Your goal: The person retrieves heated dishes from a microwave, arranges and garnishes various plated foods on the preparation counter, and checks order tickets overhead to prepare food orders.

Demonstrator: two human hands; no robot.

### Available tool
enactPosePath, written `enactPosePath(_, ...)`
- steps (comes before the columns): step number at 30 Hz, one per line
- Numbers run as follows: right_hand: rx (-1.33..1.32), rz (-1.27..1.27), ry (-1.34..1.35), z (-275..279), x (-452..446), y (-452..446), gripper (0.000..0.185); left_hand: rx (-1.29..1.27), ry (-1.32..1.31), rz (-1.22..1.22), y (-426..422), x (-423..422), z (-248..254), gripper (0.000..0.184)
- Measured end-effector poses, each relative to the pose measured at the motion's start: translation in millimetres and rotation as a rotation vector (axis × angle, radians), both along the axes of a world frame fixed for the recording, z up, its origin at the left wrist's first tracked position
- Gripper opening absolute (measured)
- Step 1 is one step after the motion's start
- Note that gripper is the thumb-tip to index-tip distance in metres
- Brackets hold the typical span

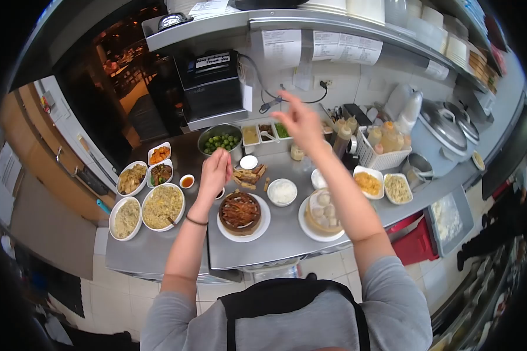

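Note:
My left hand (217,169) is above the counter in front of the metal bowl of green limes (221,140). Its fingers are pressed together; whatever they may hold is hidden. A small dish of dark sauce (219,193) shows partly beside the wrist. Below it, a steamer basket of brown braised food (240,209) sits on a white plate (265,225). Farther up, my right hand (301,121) is raised near the green topping tray (281,130), fingers apart and slightly blurred, holding nothing visible. Its forearm crosses over a bamboo steamer of white dumplings (324,212).
Bowls of fried rice (163,206) and other dishes stand at left. A white bowl of rice (282,192) and stacked fried rolls (249,176) lie centrally. Squeeze bottles fill a white basket (382,153). A black printer (211,88) and overhead shelf (334,22) border the back.

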State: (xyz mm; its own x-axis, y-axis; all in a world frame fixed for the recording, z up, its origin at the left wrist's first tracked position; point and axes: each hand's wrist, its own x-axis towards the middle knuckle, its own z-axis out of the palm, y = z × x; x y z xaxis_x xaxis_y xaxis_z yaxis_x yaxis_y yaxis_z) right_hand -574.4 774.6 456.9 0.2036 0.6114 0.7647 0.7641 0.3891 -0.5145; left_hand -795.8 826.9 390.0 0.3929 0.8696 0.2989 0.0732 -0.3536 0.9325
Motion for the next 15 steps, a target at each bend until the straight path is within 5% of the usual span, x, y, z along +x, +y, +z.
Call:
enactPosePath(7, 0.148, -0.087, -0.248, 43.1, 156.9, -6.4, 0.031, 0.141, -0.068, 0.227, 29.5, 106.4, 51.9, 0.034)
enactPosePath(11, 0.407, -0.163, -0.437, 86.6, 167.7, 3.4, 0.029, 0.391, -0.281, 0.359, 68.0, 119.9, 67.0, 0.009)
enactPosePath(15, 0.563, -0.128, -0.496, 124.7, 143.4, 26.4, 0.029, 0.320, -0.357, 0.282, 68.6, 131.1, 102.6, 0.027)
